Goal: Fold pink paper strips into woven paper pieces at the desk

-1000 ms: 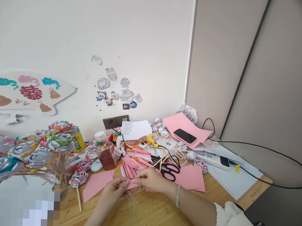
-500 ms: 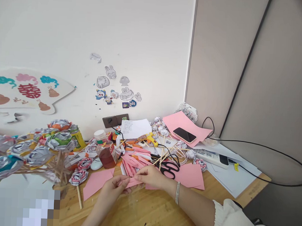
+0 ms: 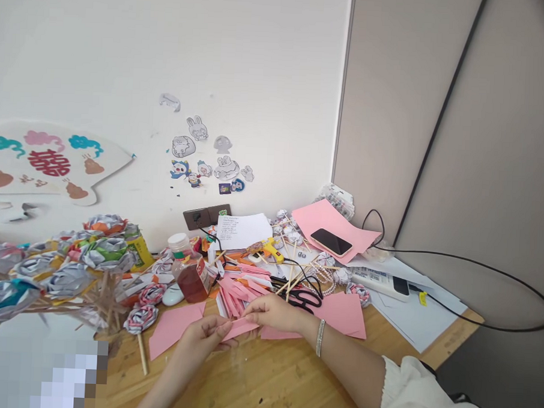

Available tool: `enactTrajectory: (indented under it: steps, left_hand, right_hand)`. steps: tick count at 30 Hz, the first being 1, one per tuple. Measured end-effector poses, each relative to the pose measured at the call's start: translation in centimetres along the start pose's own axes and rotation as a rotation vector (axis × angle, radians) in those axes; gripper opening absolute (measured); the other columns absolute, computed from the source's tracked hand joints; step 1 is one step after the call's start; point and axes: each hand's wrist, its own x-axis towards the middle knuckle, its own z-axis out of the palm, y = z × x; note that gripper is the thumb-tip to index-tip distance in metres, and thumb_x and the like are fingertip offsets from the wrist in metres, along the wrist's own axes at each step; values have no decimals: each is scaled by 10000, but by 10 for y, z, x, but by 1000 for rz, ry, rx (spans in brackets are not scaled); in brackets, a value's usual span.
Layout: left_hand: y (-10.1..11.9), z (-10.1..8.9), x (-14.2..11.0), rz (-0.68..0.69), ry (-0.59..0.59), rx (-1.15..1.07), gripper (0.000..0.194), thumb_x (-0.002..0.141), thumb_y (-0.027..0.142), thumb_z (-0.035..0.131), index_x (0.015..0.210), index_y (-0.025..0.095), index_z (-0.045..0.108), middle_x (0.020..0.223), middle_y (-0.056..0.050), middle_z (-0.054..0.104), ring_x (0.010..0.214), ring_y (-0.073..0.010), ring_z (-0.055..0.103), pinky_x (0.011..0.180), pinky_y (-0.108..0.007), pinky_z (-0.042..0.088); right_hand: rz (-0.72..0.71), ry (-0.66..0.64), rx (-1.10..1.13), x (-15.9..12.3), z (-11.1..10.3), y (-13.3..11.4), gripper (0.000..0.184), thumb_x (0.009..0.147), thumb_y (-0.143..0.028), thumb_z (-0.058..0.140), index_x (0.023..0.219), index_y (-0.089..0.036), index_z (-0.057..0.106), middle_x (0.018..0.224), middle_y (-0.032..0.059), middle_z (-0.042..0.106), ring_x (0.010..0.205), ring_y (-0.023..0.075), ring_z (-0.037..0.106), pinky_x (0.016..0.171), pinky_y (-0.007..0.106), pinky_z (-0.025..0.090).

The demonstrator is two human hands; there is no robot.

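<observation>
Between my two hands is a pink paper strip [image 3: 240,329], held just above the front of the wooden table [image 3: 246,383]. My left hand [image 3: 207,333] pinches its left end between thumb and fingers. At the strip's upper right edge, my right hand [image 3: 267,312] grips it with thumb and forefinger. Right behind the hands lies a heap of folded pink paper strips [image 3: 236,295]. A pink sheet [image 3: 179,326] rests to the left, and more pink sheets [image 3: 339,315] lie beyond my right wrist. Black-handled scissors [image 3: 306,300] sit beside them.
A bottle of reddish liquid [image 3: 190,278] stands behind my left hand. Paper flowers [image 3: 107,251] crowd the left side. Toward the back are a yellow glue gun [image 3: 270,250], a phone [image 3: 332,242] on pink paper and a white power strip [image 3: 381,284] with a black cable.
The view has shifted slightly. My right fingers have moved a little along the strip's edge, and more of the pink strip shows between my hands.
</observation>
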Motion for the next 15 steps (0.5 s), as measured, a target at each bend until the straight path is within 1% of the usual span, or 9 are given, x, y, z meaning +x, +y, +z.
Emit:
enactTrajectory:
  steps: [3, 5, 10, 13, 15]
  left_hand:
    - [0, -2, 0, -12, -13, 14, 274, 589, 450, 638, 617, 178, 632, 556, -2, 686, 575, -189, 637, 585, -273, 506]
    - [0, -3, 1, -31, -2, 2, 290, 573, 466, 641, 602, 178, 625, 534, 2, 680, 567, -190, 638, 589, -278, 508]
    - [0, -5, 1, -57, 8, -15, 302, 551, 472, 649, 593, 175, 620, 520, 6, 673, 567, -193, 641, 593, -280, 509]
    - [-1, -3, 1, -19, 42, -16, 300, 541, 466, 657, 594, 173, 614, 511, 19, 653, 558, -192, 634, 585, -285, 510]
    - [-4, -1, 3, 26, 85, -12, 300, 538, 463, 658, 582, 172, 605, 511, 31, 633, 546, -186, 627, 574, -282, 510]
  right_hand:
    - [10, -69, 60, -2, -4, -3, 374, 704, -462, 543, 894, -144, 590, 696, 8, 567, 594, 112, 554, 603, 249, 439]
    - [7, -85, 66, -3, -6, -6, 356, 713, -454, 537, 876, -140, 583, 684, 8, 569, 592, 116, 558, 607, 257, 442]
    - [-13, -63, -1, -6, -9, -14, 324, 754, -451, 481, 819, -146, 567, 658, 7, 577, 594, 123, 562, 598, 254, 441]
    - [-29, -24, -26, -6, -5, -13, 320, 760, -451, 469, 788, -145, 560, 638, 2, 570, 577, 117, 557, 585, 243, 439]
    - [-26, 7, 4, -5, -1, -11, 331, 765, -455, 458, 775, -139, 555, 615, -2, 554, 563, 114, 556, 572, 239, 441]
